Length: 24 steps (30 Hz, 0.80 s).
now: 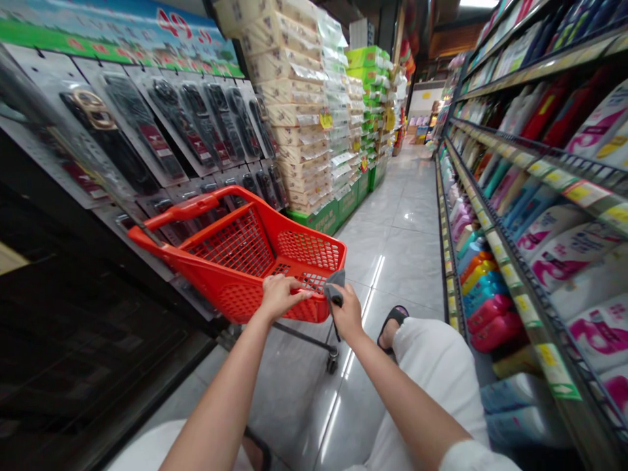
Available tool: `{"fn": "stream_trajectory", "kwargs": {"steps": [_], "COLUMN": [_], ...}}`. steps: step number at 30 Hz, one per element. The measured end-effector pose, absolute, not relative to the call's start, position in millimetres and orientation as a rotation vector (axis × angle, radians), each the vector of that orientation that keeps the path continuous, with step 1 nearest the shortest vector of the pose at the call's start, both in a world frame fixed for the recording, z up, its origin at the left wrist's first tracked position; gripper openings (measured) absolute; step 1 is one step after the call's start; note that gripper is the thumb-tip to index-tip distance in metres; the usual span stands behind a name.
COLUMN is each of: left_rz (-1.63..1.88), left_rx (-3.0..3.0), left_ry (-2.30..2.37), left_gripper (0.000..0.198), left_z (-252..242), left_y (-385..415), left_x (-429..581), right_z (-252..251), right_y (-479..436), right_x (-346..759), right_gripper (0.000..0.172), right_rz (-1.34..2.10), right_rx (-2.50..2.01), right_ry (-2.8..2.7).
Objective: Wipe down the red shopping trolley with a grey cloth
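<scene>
A red plastic shopping cart (240,297) with a perforated basket stands in the aisle in front of me, its handle toward the left. My left hand (280,296) grips the near rim of the basket, thumb lying along the edge and fingertips hidden over the inside. At the basket's right corner, my right hand (349,313) is closed on a grey cloth (335,280), which touches the rim. A dark strip hangs below that hand; I cannot tell what it belongs to.
Packaged belts (161,124) hang on the left wall. Stacked tissue packs (294,118) stand on green boxes (324,216) beyond the cart. Shelves of bottles (549,261) line the right side. Grey tiled floor (412,203) runs ahead between them.
</scene>
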State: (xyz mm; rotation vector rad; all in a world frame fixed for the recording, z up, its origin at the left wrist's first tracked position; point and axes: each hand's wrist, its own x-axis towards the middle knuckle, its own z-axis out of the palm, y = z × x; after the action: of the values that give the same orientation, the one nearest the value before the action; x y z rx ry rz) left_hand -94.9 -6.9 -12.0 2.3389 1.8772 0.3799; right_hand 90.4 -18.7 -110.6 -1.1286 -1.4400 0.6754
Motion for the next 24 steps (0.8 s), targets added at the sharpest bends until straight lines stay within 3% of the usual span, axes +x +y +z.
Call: {"fn": "stream_trajectory", "kwargs": {"steps": [4, 9, 14, 21, 24], "left_rz": [0.397, 0.396, 0.394, 0.44, 0.459], "left_rx": [2.339, 2.406, 2.453, 2.467, 2.49], "left_ry": [1.91, 1.84, 1.787, 1.843, 1.829], "left_gripper": [0.043, 0.048, 0.046, 0.046, 0.044], "left_z": [-12.5, -15.7, -17.3, -20.4, -22.3], "left_y": [-5.5, -10.0, -14.0, -7.2, -6.3], "left_x": [-92.5, -100.1, -103.4, -91.6, -90.3], "right_z": [-123.0, -126.5, -127.1, -164.5, -162.6], "right_y": [-28.1, 42.5, 71.1, -23.6, -17.5], "right_x": [88.3, 108.7, 107.1, 70.6, 71.8], "right_gripper": [0.041, 0.032, 0.018, 0.037, 0.039], "right_rz": [0.762, 0.794, 0.864, 0.724, 0.735], "right_rx": [-0.996, -1.117, -1.122, -0.98, -0.991], "right_ry": [-1.399, -0.9, -0.881, -1.059, -1.027]}}
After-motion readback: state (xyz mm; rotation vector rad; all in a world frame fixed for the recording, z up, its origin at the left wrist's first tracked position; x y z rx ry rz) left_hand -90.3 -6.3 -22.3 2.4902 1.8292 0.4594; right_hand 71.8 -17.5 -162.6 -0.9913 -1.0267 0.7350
